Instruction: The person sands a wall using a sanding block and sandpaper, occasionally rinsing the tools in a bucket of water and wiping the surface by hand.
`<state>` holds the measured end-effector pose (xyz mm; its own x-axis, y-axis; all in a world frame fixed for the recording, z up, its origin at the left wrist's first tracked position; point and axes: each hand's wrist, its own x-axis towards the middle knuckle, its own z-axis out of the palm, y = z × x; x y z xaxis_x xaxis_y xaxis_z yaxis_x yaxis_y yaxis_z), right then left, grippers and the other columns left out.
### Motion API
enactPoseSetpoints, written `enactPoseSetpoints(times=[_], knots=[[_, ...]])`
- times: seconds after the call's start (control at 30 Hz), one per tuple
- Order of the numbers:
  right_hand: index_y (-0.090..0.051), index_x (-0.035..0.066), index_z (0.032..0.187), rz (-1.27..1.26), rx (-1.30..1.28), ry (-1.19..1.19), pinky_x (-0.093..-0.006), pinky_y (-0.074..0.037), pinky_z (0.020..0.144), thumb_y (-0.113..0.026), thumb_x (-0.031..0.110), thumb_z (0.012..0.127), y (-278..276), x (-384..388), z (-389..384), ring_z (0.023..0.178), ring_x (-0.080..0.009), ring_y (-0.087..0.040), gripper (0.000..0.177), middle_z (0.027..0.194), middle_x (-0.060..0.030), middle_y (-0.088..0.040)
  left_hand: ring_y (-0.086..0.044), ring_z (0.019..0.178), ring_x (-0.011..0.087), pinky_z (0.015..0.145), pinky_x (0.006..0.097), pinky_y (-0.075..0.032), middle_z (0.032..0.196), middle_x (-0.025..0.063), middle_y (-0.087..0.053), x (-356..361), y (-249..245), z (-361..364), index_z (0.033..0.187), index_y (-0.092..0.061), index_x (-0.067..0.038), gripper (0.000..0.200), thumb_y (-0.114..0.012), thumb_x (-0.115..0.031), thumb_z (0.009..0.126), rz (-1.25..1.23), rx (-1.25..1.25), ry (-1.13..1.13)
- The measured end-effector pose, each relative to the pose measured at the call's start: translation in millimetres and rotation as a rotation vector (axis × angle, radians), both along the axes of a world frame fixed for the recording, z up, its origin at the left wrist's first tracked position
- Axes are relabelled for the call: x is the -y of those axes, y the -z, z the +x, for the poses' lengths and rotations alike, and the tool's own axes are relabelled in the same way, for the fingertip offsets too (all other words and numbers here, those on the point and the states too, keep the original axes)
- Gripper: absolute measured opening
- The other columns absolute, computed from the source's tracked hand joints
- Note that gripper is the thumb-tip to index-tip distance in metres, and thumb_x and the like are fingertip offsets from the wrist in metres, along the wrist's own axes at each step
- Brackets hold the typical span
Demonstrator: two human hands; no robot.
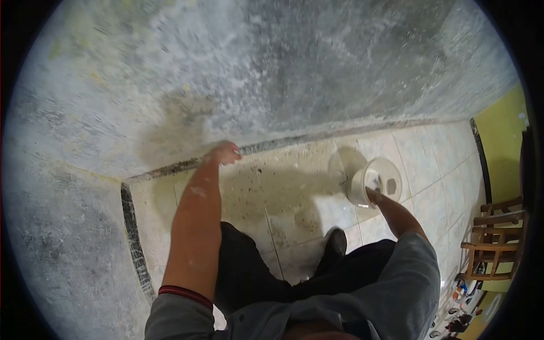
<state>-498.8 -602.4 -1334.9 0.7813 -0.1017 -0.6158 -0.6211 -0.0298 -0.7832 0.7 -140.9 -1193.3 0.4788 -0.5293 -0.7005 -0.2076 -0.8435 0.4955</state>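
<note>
My left hand (225,153) is low down at the foot of the grey plastered wall (317,62), beside the dark strip (266,145) where wall and floor meet. Its fingers look curled, but they are blurred, and what they may hold does not show. On the right, my right hand (373,194) reaches down into a whitish plastic bucket (392,169) standing on the tiled floor. The bucket's inside hides most of its fingers. Dark specks and damp-looking patches mark the tiles (289,187) between the two hands.
A second grey wall (62,243) meets the first at the left corner. Wooden furniture (496,246) stands at the far right by a yellow-green wall (501,147), with small scattered items (460,294) below it. My dark shoe (334,246) rests on the floor.
</note>
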Motion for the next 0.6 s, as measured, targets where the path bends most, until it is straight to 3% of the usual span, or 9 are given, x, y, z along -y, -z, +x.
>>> enactPoseSetpoints(times=[0.07, 0.2, 0.23, 0.27, 0.33, 0.4, 0.43, 0.47, 0.6], knots=[[-0.064, 0.009, 0.116, 0.333, 0.057, 0.191, -0.0392, -0.051, 0.081, -0.071, 0.031, 0.087, 22.5, 6.4, -8.0, 0.098, -0.0175, -0.062, 0.037, 0.108, -0.0048, -0.067, -0.067, 0.081, 0.0193, 0.063, 0.0344, -0.053, 0.090, 0.0117, -0.071, -11.8, -22.7, -5.5, 0.130, -0.055, -0.002, 0.058, -0.074, -0.031, 0.084, 0.005, 0.144, 0.094], [-0.069, -0.001, 0.107, 0.030, -0.093, 0.316, -0.0374, -0.052, 0.070, -0.066, 0.029, 0.088, 15.0, -7.7, 7.3, 0.080, -0.0178, -0.063, 0.036, 0.091, -0.0063, -0.069, -0.066, 0.076, 0.0184, 0.063, 0.0338, -0.052, 0.091, 0.0119, -0.071, -32.1, 5.0, 8.7, 0.130, -0.054, -0.002, 0.059, -0.074, -0.033, 0.084, 0.054, 0.159, 0.130], [-0.070, 0.001, 0.106, -0.487, -0.263, -0.048, -0.0344, -0.051, 0.064, -0.064, 0.022, 0.087, -53.0, -27.5, 25.0, 0.078, -0.0186, -0.065, 0.029, 0.089, -0.0085, -0.069, -0.066, 0.075, 0.0179, 0.062, 0.0338, -0.052, 0.091, 0.0116, -0.071, -32.4, -1.4, 5.0, 0.129, -0.055, -0.002, 0.058, -0.073, -0.034, 0.084, 0.075, 0.135, 0.104], [-0.070, 0.003, 0.104, -0.514, -0.469, 0.011, -0.0339, -0.051, 0.061, -0.064, 0.013, 0.084, -87.7, -42.1, 41.7, 0.075, -0.0195, -0.065, 0.024, 0.087, -0.0102, -0.070, -0.066, 0.074, 0.0174, 0.062, 0.0339, -0.052, 0.092, 0.0112, -0.071, -30.0, -4.0, 3.3, 0.129, -0.055, -0.002, 0.058, -0.073, -0.036, 0.085, 0.093, 0.110, 0.079], [-0.070, 0.002, 0.102, -0.368, -0.269, 0.061, -0.0351, -0.051, 0.062, -0.063, 0.006, 0.079, -88.7, -29.2, 20.1, 0.075, -0.0213, -0.065, 0.024, 0.086, -0.0111, -0.070, -0.065, 0.074, 0.0172, 0.063, 0.0339, -0.052, 0.093, 0.0104, -0.072, -15.6, 1.4, 6.0, 0.130, -0.055, -0.003, 0.058, -0.072, -0.037, 0.086, 0.154, 0.109, 0.153], [-0.068, 0.003, 0.103, -0.468, -0.184, 0.010, -0.0332, -0.050, 0.064, -0.063, 0.004, 0.076, -79.3, -9.8, 1.2, 0.074, -0.0164, -0.063, 0.028, 0.084, -0.0082, -0.069, -0.065, 0.075, 0.0169, 0.063, 0.0339, -0.052, 0.094, 0.0096, -0.072, 5.4, 7.6, 1.0, 0.131, -0.054, -0.003, 0.058, -0.071, -0.037, 0.086, 0.194, 0.104, 0.231], [-0.067, 0.000, 0.104, -0.711, -0.279, -0.064, -0.0336, -0.051, 0.066, -0.062, 0.003, 0.076, -136.6, -39.2, 20.6, 0.077, -0.0162, -0.065, 0.029, 0.081, -0.0112, -0.069, -0.065, 0.077, 0.0169, 0.064, 0.0335, -0.052, 0.095, 0.0087, -0.072, 16.9, 5.8, -3.3, 0.132, -0.054, -0.004, 0.058, -0.070, -0.038, 0.087, 0.174, 0.084, 0.210], [-0.067, 0.000, 0.104, -0.715, -0.298, -0.044, -0.0336, -0.051, 0.066, -0.062, 0.003, 0.076, -137.4, -38.8, 14.5, 0.077, -0.0162, -0.065, 0.029, 0.081, -0.0112, -0.069, -0.065, 0.078, 0.0169, 0.065, 0.0331, -0.052, 0.095, 0.0078, -0.072, 27.8, 3.3, -7.9, 0.133, -0.054, -0.004, 0.058, -0.069, -0.038, 0.088, 0.157, 0.063, 0.189], [-0.070, 0.003, 0.100, -0.925, -0.042, -0.070, -0.0408, -0.052, 0.067, -0.067, 0.020, 0.080, -149.2, -38.8, 8.4, 0.076, -0.0284, -0.069, 0.026, 0.086, -0.0193, -0.071, -0.065, 0.081, 0.0167, 0.068, 0.0321, -0.052, 0.095, 0.0071, -0.072, 69.5, 2.8, -22.7, 0.135, -0.053, -0.005, 0.059, -0.068, -0.038, 0.088, 0.083, 0.026, 0.253]])
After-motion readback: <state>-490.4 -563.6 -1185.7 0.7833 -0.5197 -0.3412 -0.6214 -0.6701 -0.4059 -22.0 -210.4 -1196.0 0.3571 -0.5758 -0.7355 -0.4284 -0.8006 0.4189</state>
